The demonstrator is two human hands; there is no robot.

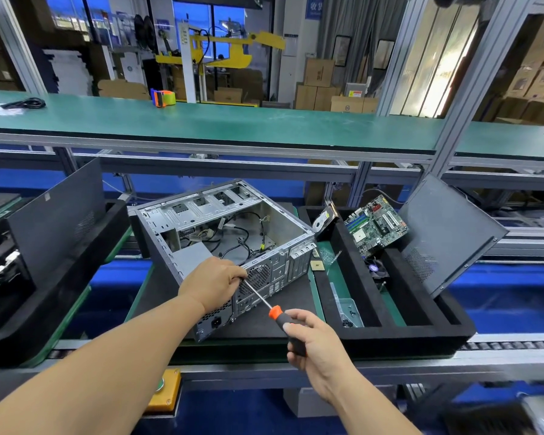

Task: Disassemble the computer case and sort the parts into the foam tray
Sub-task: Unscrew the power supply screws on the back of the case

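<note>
1. Bare grey steel marks the computer case (220, 243), lying on its side on a dark mat on the conveyor line, its open face up. The side panel is already off, and the main bay holds only loose black cables and a grey box at the near-left corner, judged to be the power supply.
2. Foam tray (421, 337), black, just right of the case. Parts already sorted into it: motherboard (376, 226) leaning in a far slot, hard drive (324, 219) propped at the tray's far-left corner, a small fan (377, 268) in a middle slot, and a clear bag of screws (347, 309) in the near-left slot. A dark side panel (449, 233) leans against the tray's right side.
3. Two small square chips (316, 265) lie on the green surface between case and tray.
4. Left hand (214, 284): fingers curled, pinching the shaft of the screwdriver (264, 304) near its tip, against the case's rear panel beside the fan grille.
5. Right hand (314, 340): closed around the black-and-orange handle.
6. Progress, as judged: most of the way through. Remaining appear to be the rear-panel screws, the power supply and the cabling, then sorting these into the tray.
</note>
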